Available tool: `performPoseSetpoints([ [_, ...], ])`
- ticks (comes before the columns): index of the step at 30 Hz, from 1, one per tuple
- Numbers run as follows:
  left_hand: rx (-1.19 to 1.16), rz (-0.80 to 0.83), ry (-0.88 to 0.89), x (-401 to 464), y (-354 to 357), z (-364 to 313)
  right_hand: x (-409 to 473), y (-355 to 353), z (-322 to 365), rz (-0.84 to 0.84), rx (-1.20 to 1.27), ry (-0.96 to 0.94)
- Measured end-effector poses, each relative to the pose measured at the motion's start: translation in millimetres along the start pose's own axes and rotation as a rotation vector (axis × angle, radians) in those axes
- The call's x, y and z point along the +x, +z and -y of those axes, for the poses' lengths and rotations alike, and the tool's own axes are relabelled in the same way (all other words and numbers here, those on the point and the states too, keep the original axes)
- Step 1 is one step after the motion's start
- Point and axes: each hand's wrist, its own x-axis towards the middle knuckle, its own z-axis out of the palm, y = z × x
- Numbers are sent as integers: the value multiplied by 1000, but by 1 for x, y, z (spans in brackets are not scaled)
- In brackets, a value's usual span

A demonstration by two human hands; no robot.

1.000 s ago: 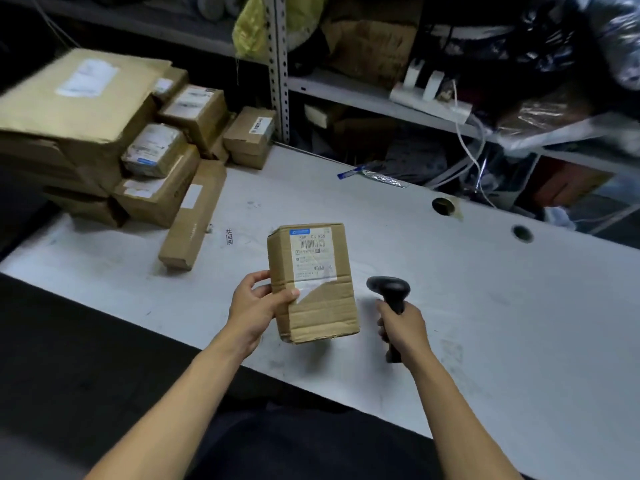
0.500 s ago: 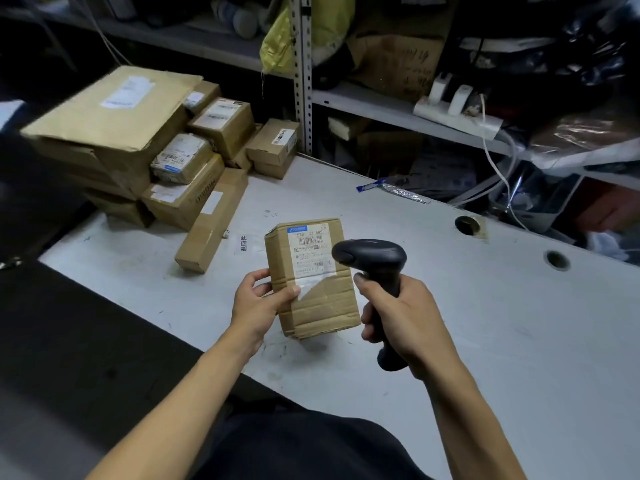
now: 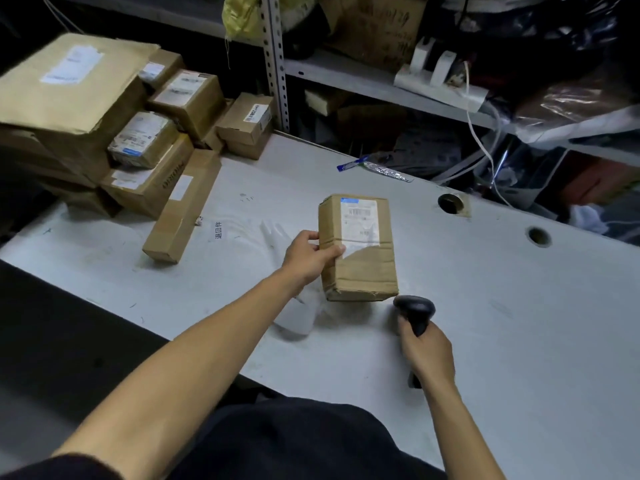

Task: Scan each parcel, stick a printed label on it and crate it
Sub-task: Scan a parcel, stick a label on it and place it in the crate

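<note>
A small brown cardboard parcel (image 3: 360,268) with a white barcode label on its upper face is held just above the white table (image 3: 519,306). My left hand (image 3: 306,256) grips its left side, thumb across the top face. My right hand (image 3: 427,351) grips the handle of a black barcode scanner (image 3: 415,311), low by the parcel's near right corner, its head lying close to the table.
A pile of several labelled cardboard parcels (image 3: 104,133) fills the table's far left, with a long narrow box (image 3: 183,206) leaning at its front. Two round cable holes (image 3: 450,202) sit at the back right. Shelving with clutter and a power strip (image 3: 440,81) stands behind.
My right hand has lowered the scanner from in front of the label down to the table. My left hand has carried the parcel farther out over the table.
</note>
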Motion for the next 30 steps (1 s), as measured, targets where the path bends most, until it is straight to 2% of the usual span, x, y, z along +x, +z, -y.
performPoseSetpoints([
  [6, 253, 160, 7, 13, 12, 12, 8, 9, -37, 38, 24, 5],
  [9, 433, 131, 210, -4, -15, 20, 6, 1, -41, 85, -53, 7],
  [12, 729, 181, 444, -28, -59, 38, -11, -22, -37, 78, -449, 25],
  [14, 993, 324, 411, -36, -81, 51, -28, -40, -23, 4, -556, -48],
  [16, 1177, 423, 280, -38, -88, 68, -39, -41, -2, 48, -338, -192],
  [18, 1221, 372, 293, -35, -85, 86, -44, -21, 22, 172, -68, -345],
  [19, 1223, 316, 333, -34, -82, 93, -45, -6, 33, 224, -15, -423],
  [23, 1231, 121, 425, -34, -71, 97, -27, 69, 66, 306, -168, -738],
  [27, 1137, -5, 459, -50, -76, 92, -15, 108, 80, 335, -352, -789],
  [30, 1107, -73, 475, -65, -101, 86, -16, 107, 76, 409, -187, -766],
])
